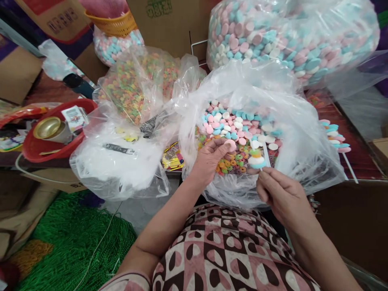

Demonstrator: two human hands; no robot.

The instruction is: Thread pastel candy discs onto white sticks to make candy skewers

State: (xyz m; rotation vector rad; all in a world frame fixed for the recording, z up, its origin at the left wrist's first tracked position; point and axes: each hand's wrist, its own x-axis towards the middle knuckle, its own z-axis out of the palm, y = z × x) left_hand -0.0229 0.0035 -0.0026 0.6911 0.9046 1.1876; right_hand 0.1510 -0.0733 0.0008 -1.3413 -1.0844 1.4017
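My left hand (210,157) pinches a pink marshmallow (230,145) between thumb and fingertips. In my right hand (280,190) is a white stick with a few sweets threaded on it, a candy skewer (257,159) with blue, white and orange-green pieces. Both hands hover over an open clear plastic bag (291,149). Inside it lie pink, white and blue marshmallows (230,123) towards the back, and small coloured ring gummies (235,161) nearer me. A loaded marshmallow skewer (335,137) rests at the right, its stick pointing down past the table edge.
Behind stands a large bag of marshmallows (257,40); a bag of ring gummies (136,89) is left of it. A bag of white sticks (118,161) lies at the left, near a red basin (33,141). Green stringy material (79,242) covers the floor area.
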